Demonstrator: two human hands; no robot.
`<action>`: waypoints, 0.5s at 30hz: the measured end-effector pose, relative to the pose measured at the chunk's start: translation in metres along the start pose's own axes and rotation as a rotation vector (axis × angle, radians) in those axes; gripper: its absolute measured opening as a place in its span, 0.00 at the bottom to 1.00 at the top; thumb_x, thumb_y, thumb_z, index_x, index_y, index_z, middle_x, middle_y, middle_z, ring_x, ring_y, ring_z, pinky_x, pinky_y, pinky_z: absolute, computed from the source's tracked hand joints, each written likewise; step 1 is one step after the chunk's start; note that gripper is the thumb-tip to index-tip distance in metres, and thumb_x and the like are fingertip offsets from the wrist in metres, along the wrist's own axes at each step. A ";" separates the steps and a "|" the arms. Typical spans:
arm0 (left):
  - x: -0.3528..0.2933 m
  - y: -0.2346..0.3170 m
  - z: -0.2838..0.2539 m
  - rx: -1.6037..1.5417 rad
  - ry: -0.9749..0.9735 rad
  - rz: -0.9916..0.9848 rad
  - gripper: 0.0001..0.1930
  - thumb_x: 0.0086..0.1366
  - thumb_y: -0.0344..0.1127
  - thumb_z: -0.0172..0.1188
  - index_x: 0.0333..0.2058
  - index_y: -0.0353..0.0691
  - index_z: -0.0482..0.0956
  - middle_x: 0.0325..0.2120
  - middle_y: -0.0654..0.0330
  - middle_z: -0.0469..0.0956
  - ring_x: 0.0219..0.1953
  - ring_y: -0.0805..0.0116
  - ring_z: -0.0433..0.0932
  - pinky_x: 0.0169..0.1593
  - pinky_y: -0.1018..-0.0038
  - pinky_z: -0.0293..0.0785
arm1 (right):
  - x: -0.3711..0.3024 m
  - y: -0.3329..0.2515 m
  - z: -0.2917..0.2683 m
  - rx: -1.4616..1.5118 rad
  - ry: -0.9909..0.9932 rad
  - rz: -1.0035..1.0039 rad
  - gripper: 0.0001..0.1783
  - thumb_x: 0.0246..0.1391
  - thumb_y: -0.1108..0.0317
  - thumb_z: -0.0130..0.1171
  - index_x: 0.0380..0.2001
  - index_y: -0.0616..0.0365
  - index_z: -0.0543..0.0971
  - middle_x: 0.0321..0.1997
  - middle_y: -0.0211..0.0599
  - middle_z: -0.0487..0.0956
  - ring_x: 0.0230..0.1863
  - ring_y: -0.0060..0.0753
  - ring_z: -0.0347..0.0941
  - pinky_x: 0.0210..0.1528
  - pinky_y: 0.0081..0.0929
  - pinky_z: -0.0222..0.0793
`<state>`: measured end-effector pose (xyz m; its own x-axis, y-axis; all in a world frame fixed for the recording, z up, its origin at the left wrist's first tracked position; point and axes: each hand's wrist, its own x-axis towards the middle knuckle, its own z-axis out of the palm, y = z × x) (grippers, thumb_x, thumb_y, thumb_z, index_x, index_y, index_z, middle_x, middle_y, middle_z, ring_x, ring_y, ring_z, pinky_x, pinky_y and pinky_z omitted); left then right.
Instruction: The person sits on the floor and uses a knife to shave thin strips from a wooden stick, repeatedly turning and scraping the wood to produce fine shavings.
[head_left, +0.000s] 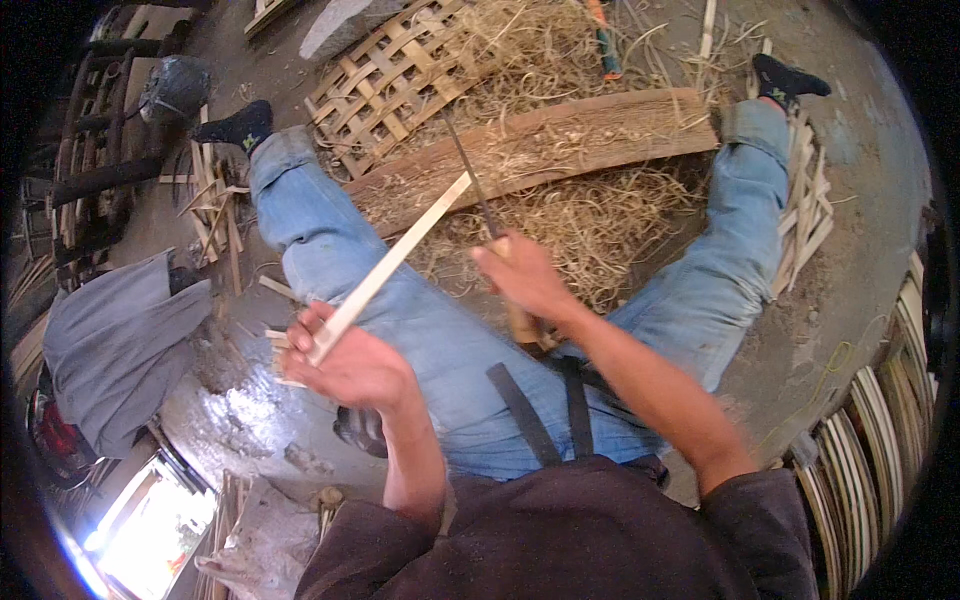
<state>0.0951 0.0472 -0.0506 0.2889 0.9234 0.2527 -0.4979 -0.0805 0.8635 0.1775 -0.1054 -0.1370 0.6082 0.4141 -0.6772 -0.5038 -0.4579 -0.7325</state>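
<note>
A pale, flat bamboo strip (pixel 400 250) slants up from my left hand (pixel 345 362), which holds its lower end with the fingers curled. The strip's far end meets or nearly meets the dark, narrow blade of a knife (pixel 468 165); whether they touch I cannot tell. My right hand (pixel 528 275) is closed around the knife near the base of the blade, and its wooden handle shows below the palm. Beyond both hands, a brown wooden plank (pixel 600 135) lies between my outstretched legs, with curly shavings (pixel 620 225) on and around it.
A woven bamboo lattice (pixel 385 85) lies past the plank, beside more shavings and an orange-and-green tool (pixel 604 40). Lattice pieces (pixel 803 205) lie near my right leg. Long strips (pixel 865 440) are stacked at right. Grey cloth (pixel 125 340) drapes something at left.
</note>
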 end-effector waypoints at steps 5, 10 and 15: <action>-0.081 0.040 -0.022 0.157 -0.355 -0.118 0.23 0.68 0.60 0.46 0.41 0.43 0.64 0.44 0.58 0.65 0.56 0.50 0.67 0.60 0.55 0.64 | 0.024 -0.016 0.033 0.623 0.132 0.098 0.14 0.52 0.68 0.64 0.39 0.62 0.75 0.30 0.37 0.79 0.28 0.29 0.77 0.28 0.28 0.74; -0.083 0.073 -0.081 -0.030 -0.448 -0.622 0.34 0.64 0.69 0.44 0.50 0.40 0.65 0.50 0.54 0.67 0.57 0.50 0.67 0.57 0.52 0.68 | -0.015 -0.030 0.018 0.486 0.139 0.017 0.13 0.49 0.73 0.65 0.37 0.60 0.73 0.29 0.32 0.77 0.27 0.24 0.75 0.28 0.27 0.73; -0.044 0.026 -0.038 0.450 -0.772 -1.147 0.13 0.72 0.42 0.43 0.40 0.37 0.68 0.34 0.61 0.71 0.34 0.69 0.77 0.38 0.75 0.76 | -0.047 -0.029 0.021 0.285 0.181 -0.270 0.18 0.47 0.71 0.66 0.39 0.61 0.70 0.32 0.34 0.77 0.32 0.26 0.74 0.36 0.25 0.71</action>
<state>0.0384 0.0190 -0.0560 0.7750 0.1435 -0.6155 0.5567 0.3058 0.7724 0.1506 -0.0957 -0.0853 0.8264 0.3328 -0.4542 -0.4460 -0.1057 -0.8888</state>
